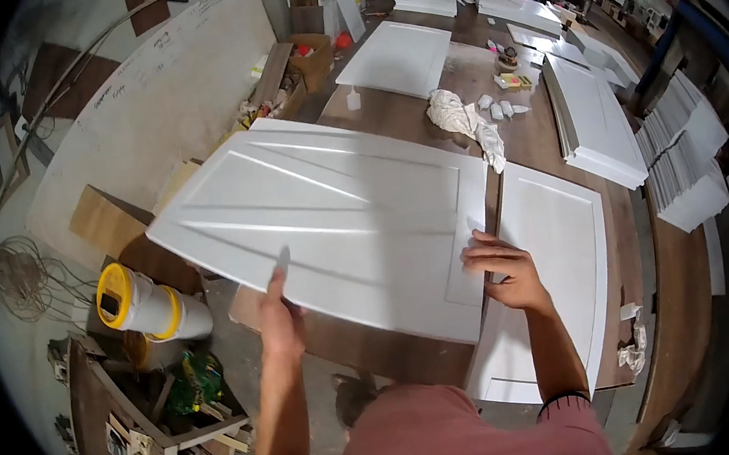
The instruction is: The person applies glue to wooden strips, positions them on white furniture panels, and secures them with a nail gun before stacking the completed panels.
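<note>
A white cabinet door panel [318, 205] with raised slanting strips lies in front of me, its left end jutting past the table. My left hand [281, 321] grips its near edge, thumb on the upper face and fingers hidden beneath. At the panel's right end, my right hand [511, 275] holds the edge, its fingers bent over it. Right beside that end, under my right forearm, is a second white panel [557, 226] with a recessed border. A crumpled white cloth [456, 116] lies just beyond the held panel.
The brown table [394, 347] carries further white panels [401, 55], a panel stack [591, 118] and small white bottles [498, 109]. White buckets with yellow rims [139, 297] and a wooden frame of scraps [136, 407] stand at left. People work at the far end.
</note>
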Tool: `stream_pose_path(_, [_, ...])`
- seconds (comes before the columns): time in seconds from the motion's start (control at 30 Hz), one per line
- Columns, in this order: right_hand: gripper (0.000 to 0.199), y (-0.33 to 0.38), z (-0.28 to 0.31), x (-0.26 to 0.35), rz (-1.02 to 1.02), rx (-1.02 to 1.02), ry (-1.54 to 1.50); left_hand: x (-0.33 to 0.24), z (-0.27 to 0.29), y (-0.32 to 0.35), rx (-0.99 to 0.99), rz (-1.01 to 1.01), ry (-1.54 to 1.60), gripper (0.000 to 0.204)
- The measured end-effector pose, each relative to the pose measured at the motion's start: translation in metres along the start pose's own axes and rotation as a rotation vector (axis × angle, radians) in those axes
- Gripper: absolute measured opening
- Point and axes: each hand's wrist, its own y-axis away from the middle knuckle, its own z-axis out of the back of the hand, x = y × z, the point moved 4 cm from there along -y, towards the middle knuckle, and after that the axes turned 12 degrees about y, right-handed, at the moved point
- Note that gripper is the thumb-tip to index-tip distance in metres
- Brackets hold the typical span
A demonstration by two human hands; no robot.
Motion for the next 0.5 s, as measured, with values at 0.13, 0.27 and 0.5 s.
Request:
stream_pose_path(0.13, [0.045,-0.011,0.012,-0.003,-0.117,0.167,0.056,0.001,-0.006,0.011,-0.148,0.031,-0.291,0.048])
stream_pose_path(0.27, [0.031,-0.022,0.031,-0.039,-0.238,0.323,0.041,-0.011,0.053,0.002,-0.073,0.410,-0.830,0.057])
stream_pose_path(0.5, [0.059,-0.125,-0.031,-0.189,-0.349,-0.020,0.293,0.011,0.082,-0.013,-0.429,-0.221,-0.527,0.060])
